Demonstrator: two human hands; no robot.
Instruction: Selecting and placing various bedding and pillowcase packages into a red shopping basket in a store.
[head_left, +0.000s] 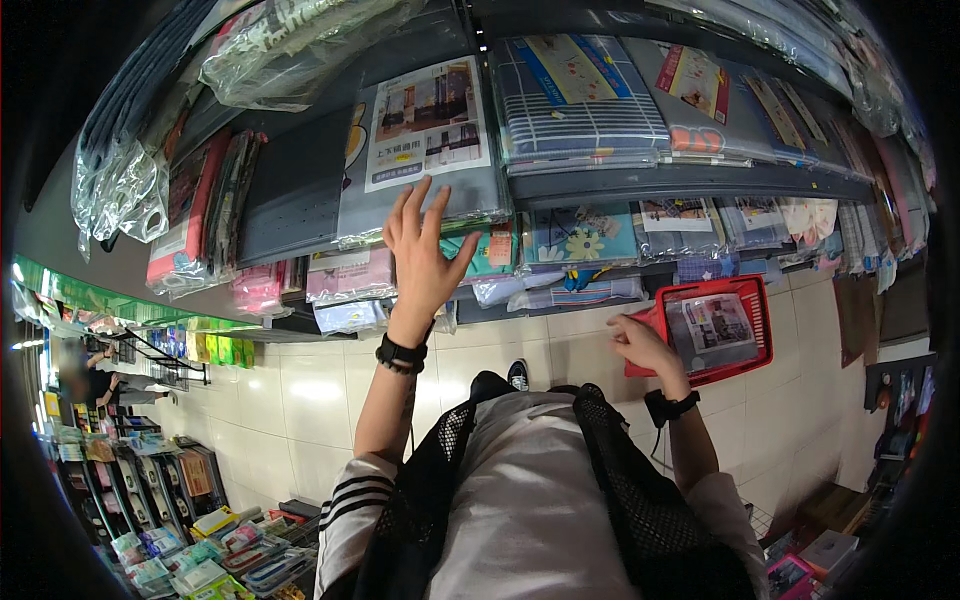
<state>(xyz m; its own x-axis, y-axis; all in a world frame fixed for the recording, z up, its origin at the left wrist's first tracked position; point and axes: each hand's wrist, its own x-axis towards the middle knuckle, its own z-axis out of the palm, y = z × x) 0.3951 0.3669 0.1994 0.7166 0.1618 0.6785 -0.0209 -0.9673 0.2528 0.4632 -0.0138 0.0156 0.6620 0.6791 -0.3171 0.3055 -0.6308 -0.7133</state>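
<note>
My left hand (426, 251) reaches up to the shelf, fingers spread over the front of a grey textile pack (457, 193). Its fingertips overlap the pack's lower edge; contact is hard to judge. The pack is in clear plastic and has a printed picture sheet. My right hand (643, 343) hovers by the left side of a red plastic shopping basket (766, 330), fingers half curled and nothing visible in them. Inside the basket lies another grey plastic-wrapped pack (720, 352) with a picture sheet.
Blue checked textile packs (581, 124) lie right of the grey one on the dark metal shelf (289, 176). More packs (581, 236) fill the shelf below. Another person (97, 379) stands far left in the aisle. Pale floor tiles (315, 420) run beneath me, with goods racks behind.
</note>
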